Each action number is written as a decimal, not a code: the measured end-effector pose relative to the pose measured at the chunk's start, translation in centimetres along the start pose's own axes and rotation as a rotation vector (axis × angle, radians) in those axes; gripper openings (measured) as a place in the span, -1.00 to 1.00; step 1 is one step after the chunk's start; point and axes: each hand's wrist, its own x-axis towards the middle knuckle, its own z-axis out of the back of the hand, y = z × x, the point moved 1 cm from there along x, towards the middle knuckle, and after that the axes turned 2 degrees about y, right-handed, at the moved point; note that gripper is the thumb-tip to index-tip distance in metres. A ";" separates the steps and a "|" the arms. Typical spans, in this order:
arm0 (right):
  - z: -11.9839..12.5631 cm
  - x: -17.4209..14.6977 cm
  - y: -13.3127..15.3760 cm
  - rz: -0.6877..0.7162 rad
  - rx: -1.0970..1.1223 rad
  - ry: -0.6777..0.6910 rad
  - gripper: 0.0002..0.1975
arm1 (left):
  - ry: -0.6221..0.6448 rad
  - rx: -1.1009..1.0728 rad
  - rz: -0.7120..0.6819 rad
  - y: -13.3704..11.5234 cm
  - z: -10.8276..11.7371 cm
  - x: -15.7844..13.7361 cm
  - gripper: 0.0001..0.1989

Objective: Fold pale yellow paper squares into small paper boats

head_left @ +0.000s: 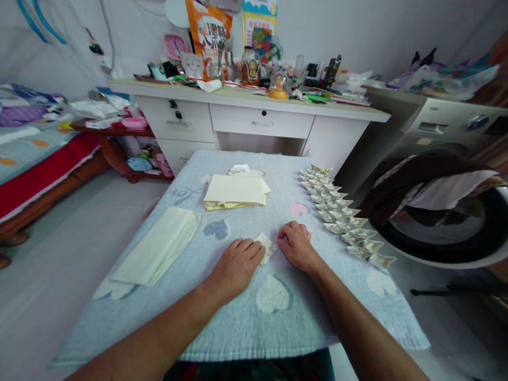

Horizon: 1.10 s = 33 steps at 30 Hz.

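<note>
A small folded square of paper lies on the cloth-covered table in front of me. Flat over its left part rests my left hand, fingers stretched out and pressing it down. Just right of the paper, my right hand rests on the cloth with its fingers curled in; whether anything is pinched there is hidden. Beyond the hands sits a stack of cream and yellow paper sheets. To the left lies a pile of long pale-green paper. Rows of folded paper boats line the table's right side.
The table wears a light-blue cloth with heart prints. Behind it stands a white desk crowded with jars, bags and small items. A washing machine with clothes in its door is at right, a bed at left.
</note>
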 end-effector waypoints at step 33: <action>0.3 -0.3 0.6 0.207 0.028 -0.132 -0.64 | -0.038 0.057 -0.040 0.0 -0.1 0.1 -0.78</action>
